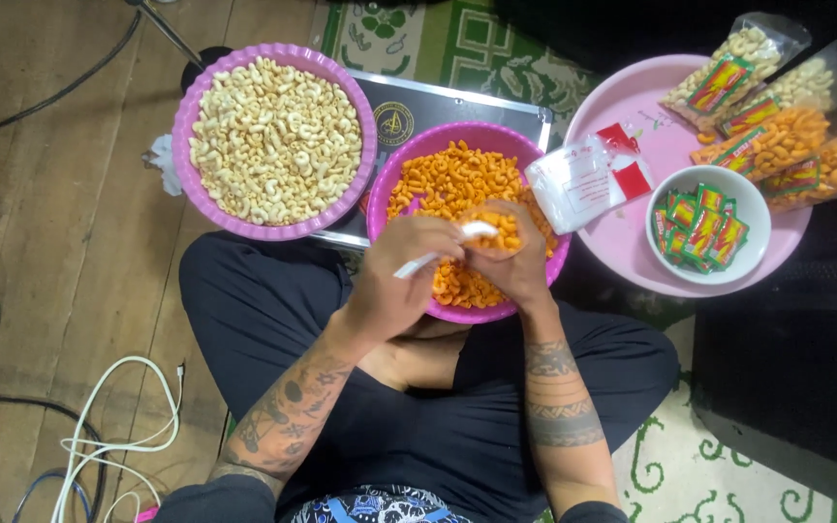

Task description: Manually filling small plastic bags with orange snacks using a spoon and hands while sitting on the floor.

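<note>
Left hand (407,271) gripping white spoon (438,250) tipped into small clear bag (496,230); right hand (515,261) clasping bag upright, mouth open, over purple bowl (385,184) of orange snacks (457,179), so spills drop back.

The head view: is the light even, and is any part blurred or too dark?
Head view: bright, even light on the purple basin of orange snacks; both hands, left and right, slightly motion-soft; mild glare on clear filled bags; top-right corner falls into black shadow.
</note>
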